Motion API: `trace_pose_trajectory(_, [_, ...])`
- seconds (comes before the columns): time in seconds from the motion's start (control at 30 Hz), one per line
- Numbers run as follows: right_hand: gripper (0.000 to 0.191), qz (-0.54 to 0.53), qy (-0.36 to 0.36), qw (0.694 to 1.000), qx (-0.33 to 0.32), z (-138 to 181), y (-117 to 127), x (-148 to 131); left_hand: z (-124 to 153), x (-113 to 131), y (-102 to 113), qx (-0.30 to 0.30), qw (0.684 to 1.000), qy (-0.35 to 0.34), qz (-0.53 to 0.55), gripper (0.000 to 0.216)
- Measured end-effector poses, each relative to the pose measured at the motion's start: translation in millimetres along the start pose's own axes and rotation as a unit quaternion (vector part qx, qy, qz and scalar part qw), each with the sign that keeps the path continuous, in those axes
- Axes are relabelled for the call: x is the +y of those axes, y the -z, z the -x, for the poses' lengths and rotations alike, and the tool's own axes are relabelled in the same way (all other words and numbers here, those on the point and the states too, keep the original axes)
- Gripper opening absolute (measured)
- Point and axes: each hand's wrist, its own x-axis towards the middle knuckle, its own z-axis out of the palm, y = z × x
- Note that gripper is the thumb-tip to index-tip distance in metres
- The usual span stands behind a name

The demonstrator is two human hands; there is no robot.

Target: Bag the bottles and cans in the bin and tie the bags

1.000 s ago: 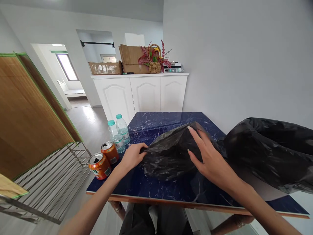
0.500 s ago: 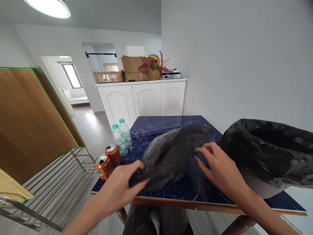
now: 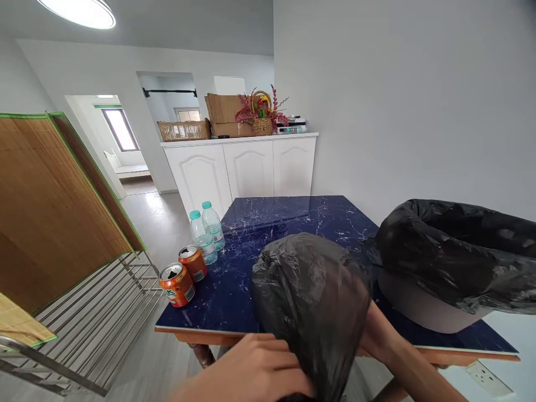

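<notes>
A thin black plastic bag (image 3: 305, 285) is bunched up over the front of the table. My left hand (image 3: 259, 365) is closed on its lower edge, close to me. On the bag's right side is my right hand (image 3: 374, 326); its fingers are covered by the plastic, faintly showing through, and their grip is hidden. Farther right stands a bin (image 3: 422, 307) lined with another black bag (image 3: 444, 254), its mouth open and its rim folded over the outside.
Two orange drink cans (image 3: 178, 287) and two clear bottles (image 3: 204, 237) with teal caps line the left edge of the blue marbled table (image 3: 234, 268). A metal rack (image 3: 104, 318) stands left. A white cabinet (image 3: 251, 170) is behind, with cardboard boxes and a flower basket on top.
The bag has swung toward me and spread rounder. My left hand has moved right and nearer my body, and my right hand has gone from beside the bag to behind its plastic.
</notes>
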Motion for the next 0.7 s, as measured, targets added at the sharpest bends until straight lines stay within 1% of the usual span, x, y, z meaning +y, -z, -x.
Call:
trace_pose_trajectory(0.03, [0.076, -0.024, -0.001, 0.999, 0.022, -0.6, 5.4, 3.8, 1.6, -7.8, 3.9, 0.032, 0.998, 0.006, 0.045, 0.017])
trace_pose_trajectory(0.07, [0.072, -0.033, -0.001, 0.999, 0.043, -0.4, 10.0, 7.3, 2.9, -20.0, 8.2, 0.091, 0.992, 0.036, 0.084, 0.028])
trace_pose_trajectory(0.1, [0.068, -0.032, -0.001, 0.998, 0.059, 0.4, 13.5, 10.2, 3.6, -36.5, 12.3, 0.168, 0.976, 0.084, 0.112, 0.04])
trace_pose_trajectory(0.13, [0.065, -0.028, 0.0, 0.997, 0.078, 1.9, 15.8, 12.4, 3.1, -57.0, 15.8, 0.256, 0.946, 0.159, 0.116, 0.048])
trace_pose_trajectory(0.17, [0.063, -0.026, 0.003, 0.995, 0.098, 3.8, 17.1, 13.7, 1.0, -80.4, 18.3, 0.328, 0.908, 0.24, 0.098, 0.05])
trace_pose_trajectory(0.2, [0.061, -0.03, 0.009, 0.993, 0.116, 6.0, 17.6, 14.2, -2.7, -105.3, 19.5, 0.369, 0.875, 0.304, 0.075, 0.048])
trace_pose_trajectory(0.23, [0.061, -0.036, 0.017, 0.99, 0.133, 8.4, 17.9, 14.2, -8.2, -130.3, 19.4, 0.367, 0.859, 0.352, 0.065, 0.048])
trace_pose_trajectory(0.27, [0.061, -0.041, 0.027, 0.988, 0.144, 10.7, 18.5, 13.9, -15.4, -153.9, 17.9, 0.355, 0.854, 0.375, 0.065, 0.052])
trace_pose_trajectory(0.33, [0.062, -0.041, 0.046, 0.984, 0.167, 14.7, 22.7, 13.9, -33.6, -192.4, 11.3, 0.319, 0.858, 0.396, 0.077, 0.058])
trace_pose_trajectory(0.4, [0.058, -0.029, 0.053, 0.978, 0.199, 18.0, 32.9, 16.7, -54.4, -215.3, 1.6, 0.272, 0.871, 0.398, 0.093, 0.058])
trace_pose_trajectory(0.47, [0.048, -0.017, 0.05, 0.971, 0.232, 20.9, 48.8, 22.4, -73.3, -224.0, -8.0, 0.231, 0.884, 0.391, 0.108, 0.055])
trace_pose_trajectory(0.53, [0.038, -0.011, 0.048, 0.967, 0.251, 23.6, 66.3, 28.4, -85.9, -223.8, -14.4, 0.209, 0.893, 0.381, 0.117, 0.053])
trace_pose_trajectory(0.63, [0.034, -0.015, 0.045, 0.961, 0.273, 24.0, 83.0, 29.7, -87.2, -220.2, -11.6, 0.224, 0.893, 0.373, 0.112, 0.05])
trace_pose_trajectory(0.7, [0.034, -0.024, 0.039, 0.957, 0.287, 17.8, 82.6, 22.5, -77.2, -220.7, -0.5, 0.256, 0.885, 0.378, 0.096, 0.045])
